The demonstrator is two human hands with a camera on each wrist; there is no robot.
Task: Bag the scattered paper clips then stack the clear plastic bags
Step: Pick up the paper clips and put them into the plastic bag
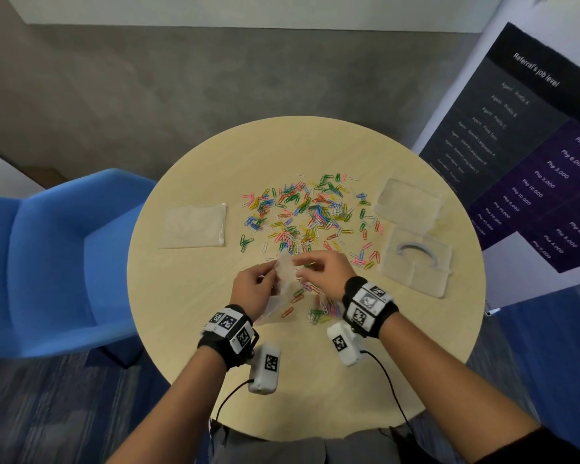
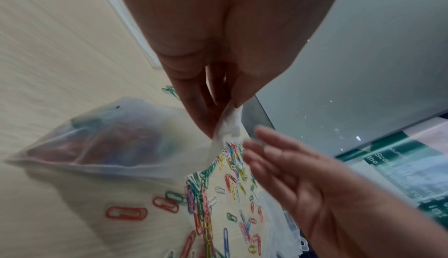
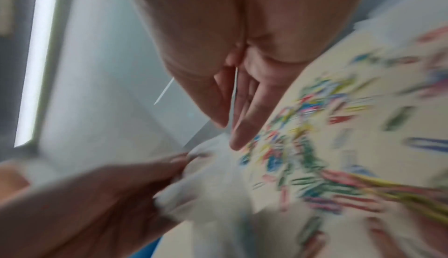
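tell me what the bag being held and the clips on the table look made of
Bag: thin, soft, frosted-clear plastic film; it crumples where the left hand pinches it.
Paper clips: probably plastic-coated wire, judging by the bright solid colours.
Table: pale wood-grain top, matte, likely laminate.

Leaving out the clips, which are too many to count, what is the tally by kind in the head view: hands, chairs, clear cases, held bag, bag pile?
Hands: 2, left hand and right hand
Held bag: 1
Bag pile: 1
Clear cases: 2
Chair: 1
Total: 7
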